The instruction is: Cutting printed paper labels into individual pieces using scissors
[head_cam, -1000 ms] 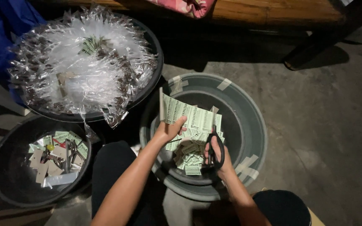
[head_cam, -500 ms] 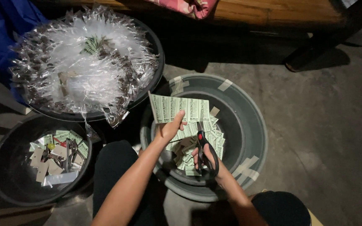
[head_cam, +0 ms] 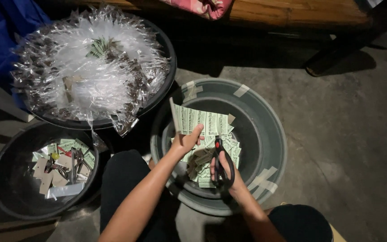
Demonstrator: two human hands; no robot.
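A sheet of pale green printed labels [head_cam: 201, 122] is held up over a grey basin [head_cam: 265, 134] by the left hand [head_cam: 185, 142]. The sheet is pinched at its lower edge, with the thumb pressed on the printed face and the other fingers closed behind it. The sheet is held nearly upright, its left end slightly curled, at the middle of the scene.

A pair of scissors [head_cam: 221, 162] with black handles and a red mark near the pivot is gripped by the right hand [head_cam: 225, 172]. The fingers are threaded through the handle loops and closed round them, and the blades are pointed away, up to the lower edge of the sheet. Whether the blades are parted cannot be told.

Cut label pieces [head_cam: 204, 166] are heaped in the bottom of the basin, just beneath both hands. Strips of tape [head_cam: 242, 90] are stuck along the basin's rim.

To the far left, a black tub [head_cam: 164, 89] is filled with clear plastic bags [head_cam: 90, 76] laid in a ring. At the near left, a smaller black bowl [head_cam: 5, 188] is seen, holding paper scraps and small tools [head_cam: 63, 166]. A wooden bench [head_cam: 292, 13] is seen along the far edge, above the concrete floor [head_cam: 346, 148].
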